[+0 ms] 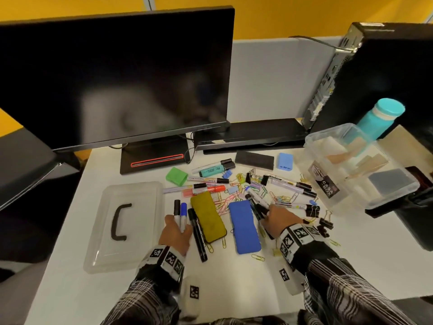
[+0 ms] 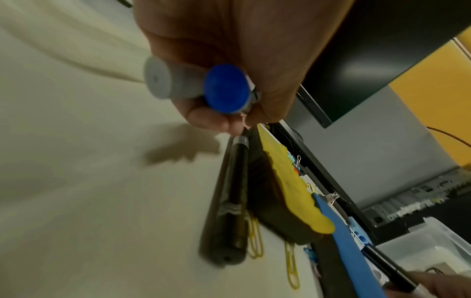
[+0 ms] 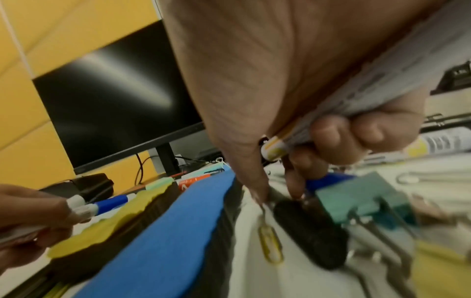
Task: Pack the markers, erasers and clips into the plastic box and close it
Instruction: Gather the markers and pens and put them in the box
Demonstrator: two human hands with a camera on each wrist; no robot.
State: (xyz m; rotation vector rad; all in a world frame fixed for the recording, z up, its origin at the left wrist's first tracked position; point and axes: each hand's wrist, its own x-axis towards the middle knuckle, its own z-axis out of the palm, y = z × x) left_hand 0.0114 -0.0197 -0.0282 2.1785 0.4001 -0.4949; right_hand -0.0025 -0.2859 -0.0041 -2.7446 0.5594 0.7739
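1. The desk [image 1: 351,266] is white, and everything sits on it.
2. The monitor [image 1: 112,73] is dark and stands at the back left.
3. The box [image 1: 379,200] is clear plastic, with no lid on. It sits at the right side of the desk, well apart from both hands. Through its walls I see pale and tan shapes and one dark grey shape, but I cannot tell whether they are in the box or behind it. No marker, eraser or clip shows in it.
4. The lid [image 1: 140,231] lies flat on the left, well apart from the box. It has a black handle on top.
5. A teal bottle [image 1: 382,118] stands behind the box.
6. The blue eraser [image 1: 244,227] and the yellow eraser [image 1: 208,219] lie side by side between the hands.
7. The left hand [image 1: 175,235] grips two markers, one with a blue cap [image 1: 183,208] and one with a black cap [image 1: 177,207].
8. The right hand [image 1: 277,219] is curled round a bunch of markers [image 1: 256,202].
9. A black marker [image 1: 198,235] lies loose just beside the left hand.
10. Many more markers and clips [image 1: 278,198] are spread out in the middle, next to the box.
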